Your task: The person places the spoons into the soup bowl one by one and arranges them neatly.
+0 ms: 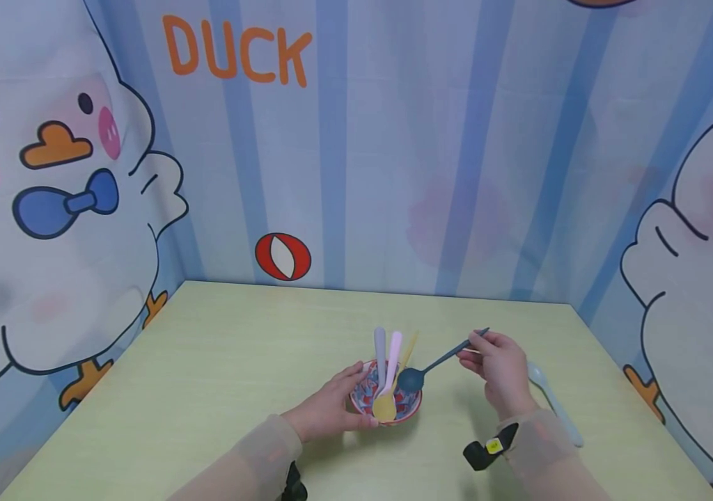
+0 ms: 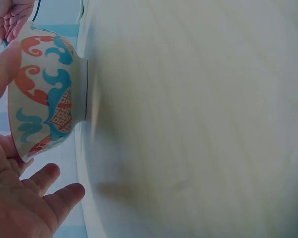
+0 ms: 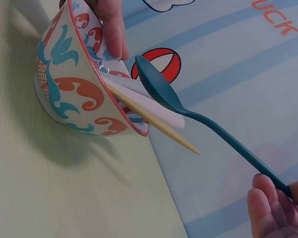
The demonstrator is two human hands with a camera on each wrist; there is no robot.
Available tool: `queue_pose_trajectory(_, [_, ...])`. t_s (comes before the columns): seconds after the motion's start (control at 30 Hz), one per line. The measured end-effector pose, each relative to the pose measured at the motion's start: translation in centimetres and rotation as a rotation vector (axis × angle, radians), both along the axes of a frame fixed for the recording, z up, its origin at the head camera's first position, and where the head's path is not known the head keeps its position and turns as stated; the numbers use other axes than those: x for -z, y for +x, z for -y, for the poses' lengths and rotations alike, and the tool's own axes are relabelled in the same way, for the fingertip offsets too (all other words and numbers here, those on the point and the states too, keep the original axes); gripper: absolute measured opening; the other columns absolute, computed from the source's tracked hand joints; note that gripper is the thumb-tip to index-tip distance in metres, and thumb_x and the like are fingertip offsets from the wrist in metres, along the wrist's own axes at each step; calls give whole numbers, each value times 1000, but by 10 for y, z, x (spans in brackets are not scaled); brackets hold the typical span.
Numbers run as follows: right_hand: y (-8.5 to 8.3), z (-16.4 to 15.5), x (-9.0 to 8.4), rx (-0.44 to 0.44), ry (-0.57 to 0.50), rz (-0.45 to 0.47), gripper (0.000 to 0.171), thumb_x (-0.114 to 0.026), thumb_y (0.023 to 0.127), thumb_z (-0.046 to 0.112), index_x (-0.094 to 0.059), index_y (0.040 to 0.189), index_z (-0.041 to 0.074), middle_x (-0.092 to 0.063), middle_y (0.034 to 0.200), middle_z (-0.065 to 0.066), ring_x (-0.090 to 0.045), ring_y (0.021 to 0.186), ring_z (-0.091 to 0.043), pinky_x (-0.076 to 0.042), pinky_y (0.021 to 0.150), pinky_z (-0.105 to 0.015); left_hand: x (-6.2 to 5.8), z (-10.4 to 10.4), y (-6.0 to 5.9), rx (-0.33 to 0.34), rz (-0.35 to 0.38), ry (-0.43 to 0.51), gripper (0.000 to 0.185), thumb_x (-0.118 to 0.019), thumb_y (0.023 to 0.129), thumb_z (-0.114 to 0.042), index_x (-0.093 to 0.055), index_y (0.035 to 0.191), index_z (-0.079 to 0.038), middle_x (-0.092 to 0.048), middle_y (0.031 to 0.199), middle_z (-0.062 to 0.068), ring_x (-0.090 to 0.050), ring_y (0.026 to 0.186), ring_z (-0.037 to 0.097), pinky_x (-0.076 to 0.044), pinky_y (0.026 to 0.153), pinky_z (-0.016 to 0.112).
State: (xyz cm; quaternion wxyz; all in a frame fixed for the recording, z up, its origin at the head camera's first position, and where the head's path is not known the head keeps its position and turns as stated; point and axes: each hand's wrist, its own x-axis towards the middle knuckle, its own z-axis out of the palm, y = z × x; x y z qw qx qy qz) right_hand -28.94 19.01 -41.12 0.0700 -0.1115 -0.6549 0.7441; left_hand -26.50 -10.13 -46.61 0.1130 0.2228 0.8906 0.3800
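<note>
The dark teal spoon lies slanted, its scoop down-left over the patterned bowl at lower centre, its handle up-right. The right hand pinches the handle end. The left hand cups the bowl's side, fingers relaxed.

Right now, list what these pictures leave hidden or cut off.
- Head view: the white spoon is partly hidden behind the right hand.
- Left wrist view: the bowl shows only its outside; its contents are hidden.
- Right wrist view: the dark blue spoon has its handle end covered by fingers.
</note>
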Motion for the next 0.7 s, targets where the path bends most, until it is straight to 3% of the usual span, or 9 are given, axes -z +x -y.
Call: queue_pose_trajectory(0.7, [-9, 27, 10, -103, 68, 35, 28, -55, 98, 11, -51, 120, -7, -64, 84, -6, -66, 66, -13, -57, 66, -27, 0, -1, -1, -7, -8, -2, 90, -76, 80, -45, -32, 151, -11, -19, 160, 5, -19, 144, 29, -25, 112, 52])
